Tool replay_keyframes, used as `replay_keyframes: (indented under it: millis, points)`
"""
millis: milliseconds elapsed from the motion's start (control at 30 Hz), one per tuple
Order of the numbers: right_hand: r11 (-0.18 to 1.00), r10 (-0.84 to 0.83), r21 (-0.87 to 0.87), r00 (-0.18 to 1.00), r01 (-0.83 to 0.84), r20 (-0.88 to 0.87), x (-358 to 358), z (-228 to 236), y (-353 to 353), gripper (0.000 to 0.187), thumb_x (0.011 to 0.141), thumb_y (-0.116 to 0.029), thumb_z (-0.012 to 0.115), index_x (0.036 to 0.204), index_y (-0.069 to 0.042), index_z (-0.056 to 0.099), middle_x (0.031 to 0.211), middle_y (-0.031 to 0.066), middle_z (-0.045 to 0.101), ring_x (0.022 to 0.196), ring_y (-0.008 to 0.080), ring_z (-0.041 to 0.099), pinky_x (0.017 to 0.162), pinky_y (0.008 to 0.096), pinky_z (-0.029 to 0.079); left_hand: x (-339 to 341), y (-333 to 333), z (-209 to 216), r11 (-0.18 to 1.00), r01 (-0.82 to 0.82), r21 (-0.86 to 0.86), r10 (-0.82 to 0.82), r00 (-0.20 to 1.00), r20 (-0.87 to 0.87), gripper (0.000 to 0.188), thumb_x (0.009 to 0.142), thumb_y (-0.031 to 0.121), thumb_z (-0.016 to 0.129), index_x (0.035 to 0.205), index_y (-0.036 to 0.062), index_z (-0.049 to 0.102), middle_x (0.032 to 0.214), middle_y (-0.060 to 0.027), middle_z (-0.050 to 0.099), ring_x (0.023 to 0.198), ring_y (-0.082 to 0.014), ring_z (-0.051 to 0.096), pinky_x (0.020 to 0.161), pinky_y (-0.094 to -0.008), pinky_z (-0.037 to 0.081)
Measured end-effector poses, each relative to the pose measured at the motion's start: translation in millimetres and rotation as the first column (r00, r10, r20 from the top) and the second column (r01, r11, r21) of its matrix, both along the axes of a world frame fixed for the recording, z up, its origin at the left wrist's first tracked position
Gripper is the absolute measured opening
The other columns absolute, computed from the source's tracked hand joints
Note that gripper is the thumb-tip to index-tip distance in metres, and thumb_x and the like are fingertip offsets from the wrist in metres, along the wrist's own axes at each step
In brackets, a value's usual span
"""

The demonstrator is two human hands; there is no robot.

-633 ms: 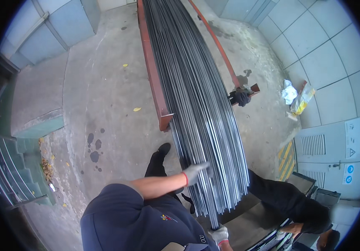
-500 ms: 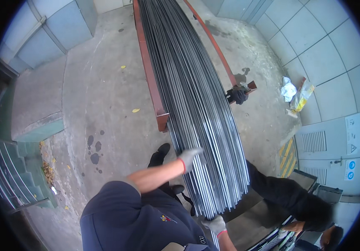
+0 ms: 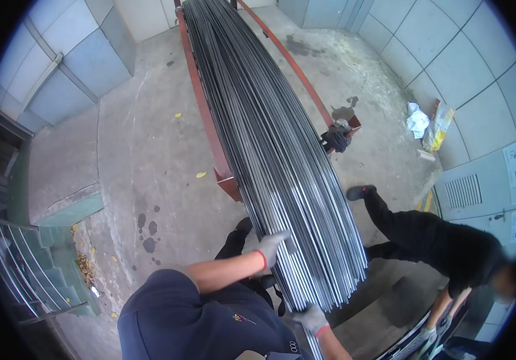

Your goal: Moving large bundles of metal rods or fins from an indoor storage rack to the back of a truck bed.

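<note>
A long bundle of thin metal rods runs from the far side down to me, dark farther off and shiny at the near ends. My left hand, in a pale grey glove with a red cuff, rests on the bundle's left part. Its fingers curl beside a small dark patch that I cannot make out. At the near lower end, my right hand, in a matching glove, is closed around several rods. These reach past the other ends toward the lower edge.
Red-brown rack beams flank the bundle, with a dark cloth on the right one's end. A person in dark clothes bends at the right, gloved hands on metal pieces. Railed steps stand left; bags lie by the wall.
My view has shifted slightly, so the rods and both hands sit lower in it. The co-worker's body and legs show more fully. My hands keep nearly the same places on the rods.
</note>
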State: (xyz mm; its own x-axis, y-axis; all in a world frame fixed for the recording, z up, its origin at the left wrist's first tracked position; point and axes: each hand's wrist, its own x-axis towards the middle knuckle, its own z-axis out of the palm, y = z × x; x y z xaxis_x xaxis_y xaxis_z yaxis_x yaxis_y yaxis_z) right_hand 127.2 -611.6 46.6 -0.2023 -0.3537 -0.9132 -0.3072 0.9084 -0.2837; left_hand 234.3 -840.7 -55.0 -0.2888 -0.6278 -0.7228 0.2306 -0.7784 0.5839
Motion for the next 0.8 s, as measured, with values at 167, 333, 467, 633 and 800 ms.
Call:
replay_keyframes:
  millis: [167, 333, 467, 633, 800]
  points:
    - [0.998, 0.024, 0.051, 0.994, -0.030, 0.110, -26.2, -21.9, 6.8, 0.069, 0.074, -0.036, 0.090, 0.121, 0.009, 0.068, 0.094, 0.0187, 0.076, 0.081, 0.0208, 0.074, 0.077, 0.0373, 0.058, -4.7, -101.9, -32.8, 0.987, 0.074, 0.141, -0.068, 0.997, -0.049, 0.024, 0.094, 0.026, 0.068, 0.098, 0.0023, 0.068, 0.085, -0.0131, 0.070, 0.075, -0.0299, 0.070, 0.070, -0.0459, 0.058]
    - [0.963, -0.268, -0.015, 0.958, 0.270, 0.099, -30.4, -18.3, 143.8, 0.040, 0.078, -0.011, 0.089, 0.109, 0.005, 0.070, 0.083, 0.0094, 0.072, 0.069, 0.0182, 0.070, 0.064, 0.0329, 0.058, -11.6, -179.3, -63.2, 0.990, -0.131, 0.057, 0.137, 0.985, -0.106, 0.031, 0.092, 0.034, 0.074, 0.095, 0.0033, 0.071, 0.082, -0.0102, 0.070, 0.075, -0.0278, 0.069, 0.073, -0.0480, 0.059]
    - [0.936, -0.348, -0.016, 0.930, 0.352, 0.115, -34.8, -61.2, 115.8, 0.028, 0.077, -0.010, 0.086, 0.093, 0.006, 0.069, 0.070, 0.0070, 0.068, 0.058, 0.0146, 0.066, 0.055, 0.0319, 0.055, -16.4, -103.3, -34.0, 0.989, -0.018, 0.148, 0.048, 0.979, -0.200, 0.034, 0.095, 0.036, 0.072, 0.085, 0.0038, 0.071, 0.079, -0.0120, 0.071, 0.074, -0.0268, 0.069, 0.075, -0.0435, 0.058]
    - [0.993, 0.044, -0.099, 0.991, -0.056, -0.125, -28.3, -95.8, 16.1, 0.048, 0.075, -0.031, 0.087, 0.097, 0.008, 0.072, 0.079, 0.0163, 0.074, 0.063, 0.0212, 0.071, 0.063, 0.0356, 0.058, -20.8, -41.5, -72.0, 0.981, -0.016, 0.195, 0.041, 0.992, -0.123, 0.029, 0.094, 0.024, 0.072, 0.113, 0.0014, 0.070, 0.096, -0.0109, 0.072, 0.099, -0.0240, 0.069, 0.102, -0.0413, 0.051]
    - [0.978, 0.088, -0.197, 0.994, -0.073, 0.068, -43.0, -58.7, 19.5, 0.067, 0.073, -0.036, 0.089, 0.119, 0.007, 0.068, 0.090, 0.0195, 0.076, 0.076, 0.0216, 0.076, 0.070, 0.0353, 0.060, -15.9, -148.7, -32.4, 0.989, -0.066, 0.132, 0.083, 0.989, -0.124, 0.027, 0.094, 0.022, 0.073, 0.109, 0.0015, 0.067, 0.082, -0.0100, 0.066, 0.074, -0.0294, 0.069, 0.070, -0.0464, 0.062]
